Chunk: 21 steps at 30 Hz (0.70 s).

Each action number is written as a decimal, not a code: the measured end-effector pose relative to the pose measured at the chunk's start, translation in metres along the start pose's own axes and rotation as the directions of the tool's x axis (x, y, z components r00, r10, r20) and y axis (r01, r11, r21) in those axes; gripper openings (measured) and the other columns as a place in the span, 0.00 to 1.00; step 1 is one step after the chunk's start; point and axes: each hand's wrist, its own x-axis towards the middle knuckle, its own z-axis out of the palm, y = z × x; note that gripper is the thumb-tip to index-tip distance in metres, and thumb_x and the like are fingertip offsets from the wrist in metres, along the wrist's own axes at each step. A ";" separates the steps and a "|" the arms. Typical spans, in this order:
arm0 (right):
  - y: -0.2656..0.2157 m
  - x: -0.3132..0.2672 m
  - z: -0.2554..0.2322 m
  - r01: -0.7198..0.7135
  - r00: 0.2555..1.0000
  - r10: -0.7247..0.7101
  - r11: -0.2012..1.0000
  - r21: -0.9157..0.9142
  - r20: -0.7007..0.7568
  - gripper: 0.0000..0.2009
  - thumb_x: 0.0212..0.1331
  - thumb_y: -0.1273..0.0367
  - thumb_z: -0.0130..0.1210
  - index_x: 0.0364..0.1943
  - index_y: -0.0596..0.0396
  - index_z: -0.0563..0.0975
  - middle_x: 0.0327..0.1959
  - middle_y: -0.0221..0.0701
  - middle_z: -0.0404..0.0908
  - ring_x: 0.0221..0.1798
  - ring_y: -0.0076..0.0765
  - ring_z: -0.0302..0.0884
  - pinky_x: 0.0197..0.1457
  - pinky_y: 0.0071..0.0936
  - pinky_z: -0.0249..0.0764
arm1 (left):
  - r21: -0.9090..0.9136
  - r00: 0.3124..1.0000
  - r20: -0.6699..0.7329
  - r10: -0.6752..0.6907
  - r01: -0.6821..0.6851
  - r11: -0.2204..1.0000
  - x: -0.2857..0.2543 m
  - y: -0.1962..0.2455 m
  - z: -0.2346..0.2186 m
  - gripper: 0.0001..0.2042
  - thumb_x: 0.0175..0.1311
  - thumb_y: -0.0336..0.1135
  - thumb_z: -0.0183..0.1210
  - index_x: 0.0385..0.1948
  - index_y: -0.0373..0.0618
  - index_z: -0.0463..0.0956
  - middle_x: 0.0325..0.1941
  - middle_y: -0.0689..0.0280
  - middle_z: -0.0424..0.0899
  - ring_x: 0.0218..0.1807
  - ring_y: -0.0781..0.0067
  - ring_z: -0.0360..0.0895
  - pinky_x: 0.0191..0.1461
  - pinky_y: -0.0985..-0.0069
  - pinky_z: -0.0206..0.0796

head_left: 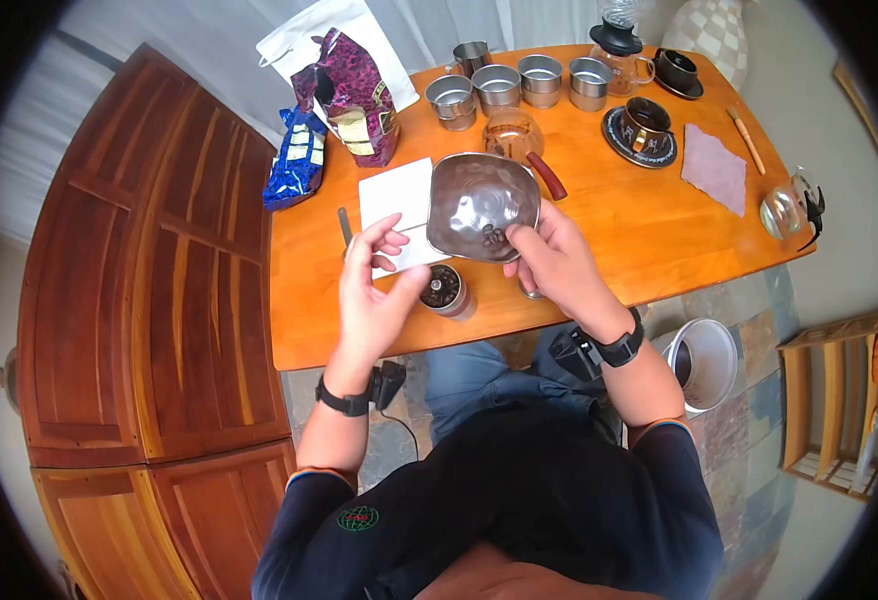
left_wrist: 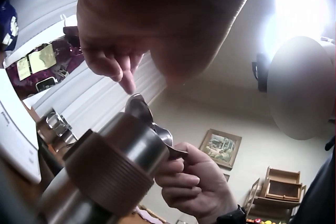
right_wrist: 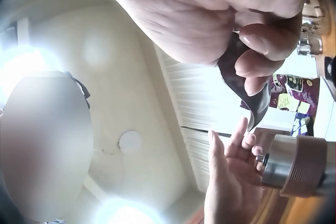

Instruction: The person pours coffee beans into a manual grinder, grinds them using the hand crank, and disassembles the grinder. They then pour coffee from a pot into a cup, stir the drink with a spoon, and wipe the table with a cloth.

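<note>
Dish (head_left: 469, 190), brown, shallow, dark beans (head_left: 493, 235) inside: it hangs above the bench (head_left: 639, 245), near side, rim pinched by the fingers of your right hand (head_left: 561, 262). Your left hand (head_left: 371, 305): fingers loosely extended, just left of the bean-filled grinder (head_left: 458, 304).

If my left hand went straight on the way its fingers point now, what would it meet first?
Your left hand would likely meet the left edge of the shiny brown rounded-square dish that your right hand holds, though the gap is hard to judge.
</note>
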 end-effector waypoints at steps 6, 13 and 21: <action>-0.010 -0.004 0.009 0.053 0.998 -0.056 0.982 -0.182 -0.010 0.15 0.69 0.72 0.50 0.57 0.62 0.74 0.32 0.26 0.82 0.25 0.15 0.76 0.25 0.16 0.70 | -0.080 0.997 0.066 -0.032 0.038 0.996 -0.025 0.003 0.036 0.34 0.51 0.29 0.77 0.61 0.39 0.70 0.49 0.65 0.79 0.48 0.78 0.75 0.53 0.76 0.71; 0.000 -0.005 0.013 0.241 0.963 -0.269 0.884 -0.402 -0.014 0.20 0.63 0.71 0.55 0.58 0.65 0.74 0.23 0.33 0.80 0.24 0.25 0.79 0.29 0.28 0.73 | -0.249 0.968 0.061 -0.243 0.250 0.936 -0.019 -0.003 0.052 0.25 0.54 0.28 0.74 0.53 0.39 0.73 0.37 0.74 0.79 0.37 0.88 0.72 0.43 0.85 0.69; -0.010 -0.014 0.026 0.353 0.892 -0.446 0.598 -0.719 0.067 0.23 0.60 0.68 0.57 0.59 0.63 0.75 0.24 0.39 0.83 0.27 0.45 0.83 0.32 0.37 0.78 | -0.213 0.978 0.031 -0.207 0.209 0.954 -0.016 -0.005 0.054 0.22 0.54 0.27 0.72 0.51 0.39 0.74 0.40 0.72 0.82 0.38 0.87 0.74 0.44 0.84 0.70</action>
